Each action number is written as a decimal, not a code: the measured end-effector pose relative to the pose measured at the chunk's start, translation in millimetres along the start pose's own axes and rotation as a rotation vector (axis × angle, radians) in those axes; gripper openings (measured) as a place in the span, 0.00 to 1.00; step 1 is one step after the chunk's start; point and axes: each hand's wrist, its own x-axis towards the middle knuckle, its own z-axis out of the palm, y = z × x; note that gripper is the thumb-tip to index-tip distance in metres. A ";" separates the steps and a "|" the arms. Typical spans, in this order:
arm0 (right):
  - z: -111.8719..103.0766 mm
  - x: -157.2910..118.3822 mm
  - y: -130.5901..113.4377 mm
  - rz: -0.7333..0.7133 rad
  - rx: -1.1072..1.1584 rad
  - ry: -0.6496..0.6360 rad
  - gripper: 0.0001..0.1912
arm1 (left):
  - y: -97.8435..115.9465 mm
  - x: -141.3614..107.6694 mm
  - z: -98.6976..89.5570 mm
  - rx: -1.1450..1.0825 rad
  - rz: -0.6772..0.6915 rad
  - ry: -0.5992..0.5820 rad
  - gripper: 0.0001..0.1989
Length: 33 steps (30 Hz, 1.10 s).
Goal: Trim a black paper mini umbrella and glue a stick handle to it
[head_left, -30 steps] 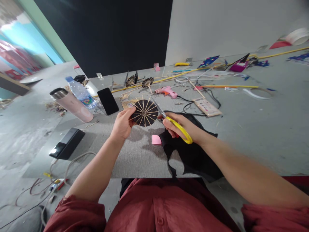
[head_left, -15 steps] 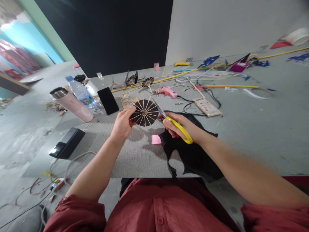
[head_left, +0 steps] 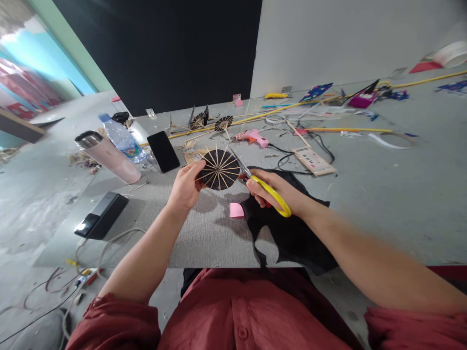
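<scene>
Between thumb and fingers, my left hand [head_left: 187, 184] grips the left edge of a round black disc [head_left: 219, 170] with thin wooden sticks spread like spokes. My right hand [head_left: 268, 187] is closed around yellow-handled scissors [head_left: 273, 194], whose blades point up and left at the disc's right edge. Whether the blades touch the disc I cannot tell. Under my right hand and forearm lies black cloth [head_left: 299, 238] with cut-out curves. A pink paper piece [head_left: 237, 210] sits at the cloth's left edge.
A pink glue gun [head_left: 253, 138] lies beyond the disc, near small stick wheels [head_left: 224, 124]. At left are a phone [head_left: 163, 151], a tumbler [head_left: 109, 158], a water bottle [head_left: 122, 138] and a black power bank [head_left: 102, 216]. A stick packet [head_left: 314, 161] lies to the right.
</scene>
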 end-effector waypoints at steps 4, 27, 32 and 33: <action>-0.2 0.5 1.8 0.003 0.006 0.003 0.31 | -0.2 0.0 -0.7 -0.003 0.001 -0.003 0.10; 0.6 0.8 1.7 -0.005 0.001 0.003 0.31 | 0.1 0.1 -0.7 -0.005 -0.003 -0.016 0.10; 1.1 0.4 3.2 0.001 -0.008 0.001 0.31 | -0.2 -0.2 -0.1 -0.013 -0.003 -0.004 0.09; 1.5 0.0 2.8 0.006 -0.005 0.008 0.30 | -0.1 -0.6 0.1 -0.009 -0.007 0.000 0.09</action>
